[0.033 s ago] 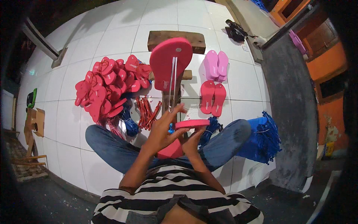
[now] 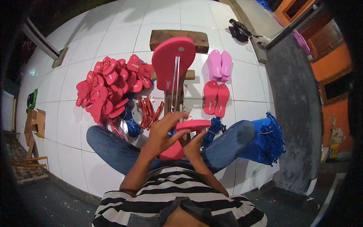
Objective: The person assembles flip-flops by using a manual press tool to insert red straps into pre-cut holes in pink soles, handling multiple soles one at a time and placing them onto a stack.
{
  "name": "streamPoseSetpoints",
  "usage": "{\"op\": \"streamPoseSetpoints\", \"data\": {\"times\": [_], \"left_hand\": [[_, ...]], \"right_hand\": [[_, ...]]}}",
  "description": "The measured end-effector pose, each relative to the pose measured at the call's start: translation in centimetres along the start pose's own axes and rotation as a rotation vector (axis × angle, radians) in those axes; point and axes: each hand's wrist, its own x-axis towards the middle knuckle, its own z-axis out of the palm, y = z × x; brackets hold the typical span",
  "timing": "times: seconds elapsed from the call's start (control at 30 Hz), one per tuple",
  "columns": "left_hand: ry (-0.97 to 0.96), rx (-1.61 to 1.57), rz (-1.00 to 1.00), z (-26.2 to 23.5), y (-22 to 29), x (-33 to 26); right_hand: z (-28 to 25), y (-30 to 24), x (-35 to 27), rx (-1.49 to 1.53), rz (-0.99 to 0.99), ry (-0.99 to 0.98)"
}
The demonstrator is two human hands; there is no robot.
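Above my lap I hold a red flip-flop sole (image 2: 194, 124) nearly edge-on. My left hand (image 2: 160, 132) is at its left end, thumb against the near side and fingers bent over the far side. From below, my right hand (image 2: 194, 145) grips it, with its fingers partly hidden behind the sole. Beyond my hands, a larger red sole (image 2: 172, 49) rests on a wooden stand (image 2: 200, 41), with a long two-pronged metal tool (image 2: 175, 89) lying over it, its tip toward me. Another red piece (image 2: 172, 152) lies between my legs, partly covered by my hands.
A heap of red soles and straps (image 2: 104, 85) lies to the left, beside red straps (image 2: 149, 113) and blue straps (image 2: 130, 121). Pink soles (image 2: 220, 66) and a red pair (image 2: 216, 98) lie to the right. A blue strap bundle (image 2: 266, 140) is by my right knee.
My left fingers have curled in toward the held sole. That sole has shifted very slightly left and away from me.
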Motion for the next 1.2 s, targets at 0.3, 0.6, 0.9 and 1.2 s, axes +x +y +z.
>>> {"op": "streamPoseSetpoints", "data": {"times": [0.3,0.6,0.9,1.2], "left_hand": [[0.109,0.014,0.407,-6.0,0.9,0.4],[0.253,-0.003,0.515,-6.4,0.7,2.9],[0.319,-0.089,0.128,-6.1,4.6,3.6],[0.462,-0.407,-0.144,-5.4,4.4,7.0]], "right_hand": [[-4.2,-10.7,8.2,0.126,-0.789,-0.108],[-3.7,-12.7,10.0,0.135,-0.768,-0.045],[-5.2,-16.2,9.9,0.025,-0.389,-0.137],[-4.2,-17.6,11.8,-0.130,-0.272,-0.067]]}}
